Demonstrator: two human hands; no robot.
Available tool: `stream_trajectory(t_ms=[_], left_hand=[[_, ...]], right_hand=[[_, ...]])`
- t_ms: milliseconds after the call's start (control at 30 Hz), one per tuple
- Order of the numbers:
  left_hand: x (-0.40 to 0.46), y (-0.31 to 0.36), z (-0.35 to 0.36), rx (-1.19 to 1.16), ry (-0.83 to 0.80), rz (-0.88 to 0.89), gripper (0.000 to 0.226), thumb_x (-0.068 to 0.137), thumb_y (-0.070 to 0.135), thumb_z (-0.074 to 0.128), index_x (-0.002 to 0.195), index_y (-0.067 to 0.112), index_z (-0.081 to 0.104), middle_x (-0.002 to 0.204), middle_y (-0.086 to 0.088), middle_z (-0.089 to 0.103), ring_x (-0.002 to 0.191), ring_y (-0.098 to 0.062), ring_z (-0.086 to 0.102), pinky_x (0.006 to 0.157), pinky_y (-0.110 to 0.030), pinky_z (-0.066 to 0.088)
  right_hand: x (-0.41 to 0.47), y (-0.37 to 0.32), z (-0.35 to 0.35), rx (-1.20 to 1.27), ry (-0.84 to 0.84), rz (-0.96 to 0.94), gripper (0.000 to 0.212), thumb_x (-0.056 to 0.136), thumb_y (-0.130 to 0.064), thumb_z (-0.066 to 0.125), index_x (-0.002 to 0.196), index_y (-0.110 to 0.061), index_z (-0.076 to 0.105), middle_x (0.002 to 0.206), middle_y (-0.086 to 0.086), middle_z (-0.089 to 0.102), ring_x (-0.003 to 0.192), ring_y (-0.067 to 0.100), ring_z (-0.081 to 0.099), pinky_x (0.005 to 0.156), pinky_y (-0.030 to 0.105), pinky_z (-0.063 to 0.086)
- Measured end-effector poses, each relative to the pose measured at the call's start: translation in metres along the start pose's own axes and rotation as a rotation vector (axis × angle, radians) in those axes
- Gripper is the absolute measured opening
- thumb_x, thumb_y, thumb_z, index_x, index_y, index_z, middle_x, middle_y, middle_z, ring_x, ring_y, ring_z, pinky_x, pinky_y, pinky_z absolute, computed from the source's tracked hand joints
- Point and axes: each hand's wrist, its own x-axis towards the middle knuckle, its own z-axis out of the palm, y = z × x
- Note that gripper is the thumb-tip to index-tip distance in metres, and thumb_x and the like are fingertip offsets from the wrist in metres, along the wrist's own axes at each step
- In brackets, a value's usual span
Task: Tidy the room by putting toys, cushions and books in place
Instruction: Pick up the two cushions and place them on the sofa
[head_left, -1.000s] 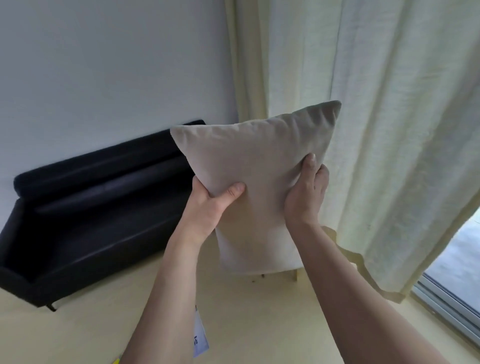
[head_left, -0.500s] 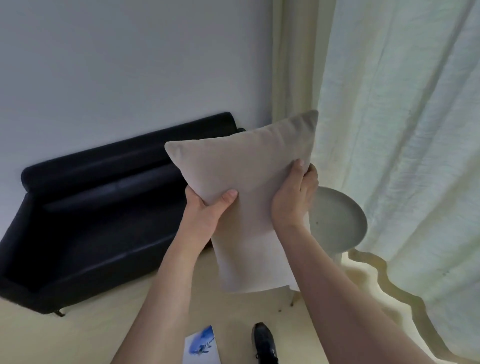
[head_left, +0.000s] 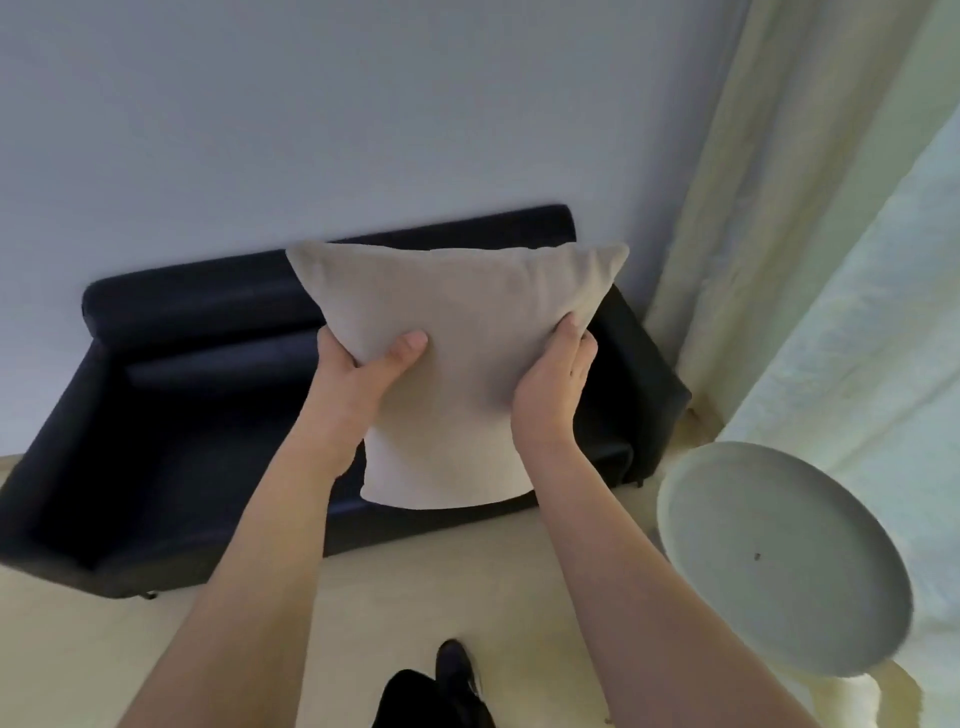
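I hold a beige cushion upright in the air with both hands, in front of a black sofa that stands against the wall. My left hand grips the cushion's left edge, thumb on the front. Along the right edge my right hand presses with fingers pointing up. The cushion covers the right part of the sofa's backrest and seat. Nothing lies on the visible part of the sofa seat.
A round pale grey side table stands at the right, close to my right forearm. Pale yellow-green curtains hang behind it. A dark shoe and trouser leg show at the bottom, on a light wooden floor.
The view has swung so the cushion now sits squarely before the sofa instead of the curtain. The side table has come into view at the right; the paper on the floor has left the view.
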Motion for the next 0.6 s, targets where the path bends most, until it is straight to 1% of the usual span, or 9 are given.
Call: stream_trajectory(t_ms=[33, 133, 200, 267, 300, 367, 467, 533, 600], left_hand=[[0.054, -0.010, -0.008, -0.043, -0.008, -0.022, 0.094, 0.068, 0.052, 0.085, 0.140, 0.029, 0.029, 0.130, 0.011, 0.055, 0.115, -0.010, 0.059, 0.094, -0.038, 0.051], [0.097, -0.028, 0.002, -0.111, -0.036, -0.112, 0.085, 0.074, 0.050, 0.078, 0.139, 0.037, 0.023, 0.129, 0.012, 0.054, 0.115, -0.011, 0.058, 0.092, -0.037, 0.051], [0.154, -0.044, -0.001, -0.127, -0.059, -0.167, 0.081, 0.076, 0.052, 0.076, 0.137, 0.039, 0.024, 0.128, 0.012, 0.055, 0.113, -0.012, 0.058, 0.085, -0.036, 0.051], [0.212, -0.050, -0.001, -0.123, -0.106, -0.231, 0.078, 0.078, 0.053, 0.075, 0.137, 0.037, 0.026, 0.127, 0.011, 0.055, 0.111, -0.012, 0.058, 0.076, -0.033, 0.050], [0.240, -0.050, -0.001, -0.121, -0.138, -0.257, 0.078, 0.078, 0.053, 0.075, 0.137, 0.035, 0.026, 0.127, 0.011, 0.055, 0.111, -0.011, 0.058, 0.076, -0.033, 0.049], [0.289, -0.050, -0.003, -0.097, -0.168, -0.287, 0.078, 0.078, 0.052, 0.077, 0.134, 0.034, 0.026, 0.125, 0.012, 0.054, 0.112, -0.011, 0.056, 0.082, -0.035, 0.049], [0.360, -0.050, -0.002, -0.006, -0.216, -0.281, 0.085, 0.075, 0.049, 0.081, 0.136, 0.033, 0.023, 0.123, 0.011, 0.053, 0.114, -0.015, 0.055, 0.097, -0.046, 0.049], [0.400, -0.050, 0.004, 0.025, -0.255, -0.296, 0.091, 0.071, 0.047, 0.084, 0.138, 0.032, 0.024, 0.124, 0.011, 0.055, 0.114, -0.017, 0.056, 0.098, -0.048, 0.048], [0.433, -0.050, 0.018, 0.036, -0.301, -0.313, 0.093, 0.068, 0.044, 0.087, 0.138, 0.032, 0.027, 0.124, 0.011, 0.056, 0.113, -0.016, 0.057, 0.094, -0.046, 0.050]], right_hand=[[0.037, 0.012, 0.040, -0.035, 0.015, 0.010, 0.047, 0.098, -0.055, 0.030, 0.131, -0.025, 0.043, 0.120, -0.008, 0.053, 0.107, 0.008, 0.051, 0.088, 0.029, 0.038], [0.079, 0.024, 0.055, -0.085, -0.012, 0.079, 0.052, 0.091, -0.057, 0.032, 0.137, -0.033, 0.038, 0.128, -0.009, 0.050, 0.113, 0.013, 0.049, 0.095, 0.038, 0.038], [0.123, 0.035, 0.083, -0.152, 0.025, 0.125, 0.056, 0.089, -0.057, 0.031, 0.140, -0.035, 0.034, 0.132, -0.007, 0.047, 0.112, 0.017, 0.046, 0.091, 0.040, 0.036], [0.162, 0.035, 0.111, -0.176, 0.071, 0.183, 0.058, 0.090, -0.060, 0.029, 0.141, -0.033, 0.033, 0.132, -0.005, 0.045, 0.111, 0.019, 0.045, 0.088, 0.041, 0.034], [0.181, 0.033, 0.124, -0.182, 0.095, 0.192, 0.058, 0.089, -0.061, 0.028, 0.141, -0.033, 0.033, 0.133, -0.004, 0.045, 0.111, 0.020, 0.045, 0.089, 0.041, 0.034], [0.212, 0.029, 0.152, -0.163, 0.147, 0.240, 0.060, 0.089, -0.061, 0.028, 0.141, -0.032, 0.033, 0.133, -0.004, 0.045, 0.113, 0.020, 0.045, 0.091, 0.041, 0.034], [0.259, 0.028, 0.181, -0.158, 0.172, 0.282, 0.055, 0.092, -0.056, 0.027, 0.141, -0.031, 0.034, 0.132, -0.005, 0.046, 0.115, 0.020, 0.044, 0.094, 0.041, 0.033], [0.289, 0.028, 0.187, -0.144, 0.182, 0.318, 0.055, 0.093, -0.056, 0.028, 0.142, -0.031, 0.034, 0.132, -0.007, 0.047, 0.116, 0.018, 0.042, 0.102, 0.044, 0.033], [0.317, 0.029, 0.188, -0.133, 0.204, 0.354, 0.060, 0.093, -0.059, 0.027, 0.146, -0.031, 0.031, 0.134, -0.007, 0.046, 0.121, 0.019, 0.041, 0.109, 0.046, 0.029]])
